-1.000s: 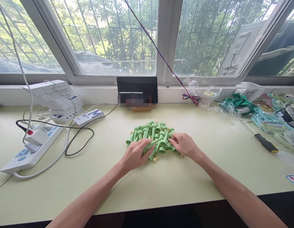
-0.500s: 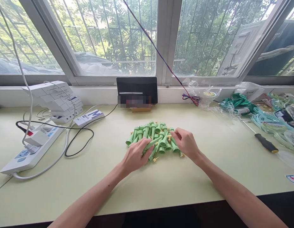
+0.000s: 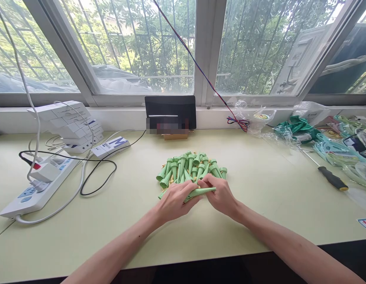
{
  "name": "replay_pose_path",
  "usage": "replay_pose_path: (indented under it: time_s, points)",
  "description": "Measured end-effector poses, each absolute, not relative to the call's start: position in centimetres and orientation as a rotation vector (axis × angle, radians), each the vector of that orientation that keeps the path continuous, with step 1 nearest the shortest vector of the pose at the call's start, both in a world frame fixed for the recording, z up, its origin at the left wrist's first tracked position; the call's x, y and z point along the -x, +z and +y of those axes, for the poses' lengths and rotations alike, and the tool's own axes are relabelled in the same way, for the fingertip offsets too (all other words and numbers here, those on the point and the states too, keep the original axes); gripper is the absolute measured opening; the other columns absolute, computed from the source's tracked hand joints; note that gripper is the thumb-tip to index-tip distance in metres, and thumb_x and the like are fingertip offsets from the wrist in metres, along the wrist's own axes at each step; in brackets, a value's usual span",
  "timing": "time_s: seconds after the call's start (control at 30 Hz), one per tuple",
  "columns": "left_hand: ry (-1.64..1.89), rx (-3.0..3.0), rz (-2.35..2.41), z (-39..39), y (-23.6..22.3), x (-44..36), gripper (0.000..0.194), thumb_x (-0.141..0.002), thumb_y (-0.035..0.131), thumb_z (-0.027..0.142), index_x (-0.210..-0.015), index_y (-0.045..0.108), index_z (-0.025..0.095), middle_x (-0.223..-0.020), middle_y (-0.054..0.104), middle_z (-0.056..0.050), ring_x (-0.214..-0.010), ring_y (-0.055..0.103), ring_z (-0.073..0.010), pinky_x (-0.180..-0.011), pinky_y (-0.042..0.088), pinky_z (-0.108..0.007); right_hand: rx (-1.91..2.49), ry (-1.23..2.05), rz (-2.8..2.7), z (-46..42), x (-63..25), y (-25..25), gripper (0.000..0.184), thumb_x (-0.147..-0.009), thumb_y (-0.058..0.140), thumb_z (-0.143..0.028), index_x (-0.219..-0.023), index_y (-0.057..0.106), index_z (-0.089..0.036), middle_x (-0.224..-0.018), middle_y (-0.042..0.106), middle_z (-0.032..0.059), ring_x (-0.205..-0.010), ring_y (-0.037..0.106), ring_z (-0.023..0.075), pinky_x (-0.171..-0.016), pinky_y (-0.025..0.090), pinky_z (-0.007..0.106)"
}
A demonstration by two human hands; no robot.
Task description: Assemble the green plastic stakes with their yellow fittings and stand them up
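A green plastic watering spike [image 3: 202, 192] lies across the front of the pile, gripped in my left hand [image 3: 177, 199] with its narrow tip pointing right. The fingers of my right hand [image 3: 220, 195] are closed in a pinch by that tip; whatever is between them is hidden. Behind both hands is a heap of similar green spikes [image 3: 183, 163], ribbed cones with wide threaded collars. Small yellow plastic pieces [image 3: 171, 180] show among them, partly covered.
At left are a white power strip [image 3: 38, 197], looping cables and stacked white boxes [image 3: 76, 126]. A dark-screened tablet [image 3: 170, 112] leans at the windowsill. On the right lie a screwdriver [image 3: 332, 178] and plastic-bagged items [image 3: 333, 150]. The table's front edge is close below my forearms.
My right hand has moved left and toward me from the pile's right side, meeting the spike in my left hand. That spike has swung flatter, its tip now pointing right.
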State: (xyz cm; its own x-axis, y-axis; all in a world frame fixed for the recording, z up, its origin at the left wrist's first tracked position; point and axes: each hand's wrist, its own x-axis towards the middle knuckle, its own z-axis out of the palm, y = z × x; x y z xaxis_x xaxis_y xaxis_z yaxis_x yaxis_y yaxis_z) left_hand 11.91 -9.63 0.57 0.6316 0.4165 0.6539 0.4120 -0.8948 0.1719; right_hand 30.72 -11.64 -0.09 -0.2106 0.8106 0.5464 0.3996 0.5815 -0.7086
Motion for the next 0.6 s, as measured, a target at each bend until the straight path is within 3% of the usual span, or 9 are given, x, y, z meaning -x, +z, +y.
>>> replay_pose_path:
  time_s: [0.23,0.4,0.6]
  points:
    - [1.109,-2.845,0.697,-9.30,0.11,-11.87,0.001,-0.094,0.050,0.019,-0.094,0.050,0.020,-0.069,0.056,0.002,-0.051,0.043,-0.0108,-0.047,0.025,-0.024,0.998,0.550,-1.819,-11.63,-30.51,-0.04,0.028,-0.098,0.046,-0.031,-0.073,0.044,-0.020,-0.060,0.045,-0.0052,-0.052,0.034,0.0088,-0.050,0.031,0.021]
    - [1.122,-2.872,0.669,-9.37,0.19,-11.83,0.009,-0.091,0.046,0.013,-0.094,0.050,0.020,-0.066,0.051,0.003,-0.051,0.042,-0.0112,-0.047,0.026,-0.024,1.041,0.561,-1.812,-11.55,-30.46,-0.20,0.029,-0.098,0.047,-0.032,-0.072,0.043,-0.020,-0.059,0.046,-0.0051,-0.051,0.036,0.0088,-0.051,0.031,0.021]
    - [1.079,-2.831,0.677,-9.29,-0.13,-11.69,0.019,-0.087,0.046,0.008,-0.102,0.051,0.020,-0.075,0.063,0.000,-0.054,0.050,-0.0120,-0.050,0.033,-0.023,1.008,0.600,-1.823,-11.61,-30.42,-0.22,0.027,-0.098,0.047,-0.030,-0.073,0.042,-0.021,-0.057,0.047,-0.0056,-0.050,0.041,0.0090,-0.052,0.035,0.021]
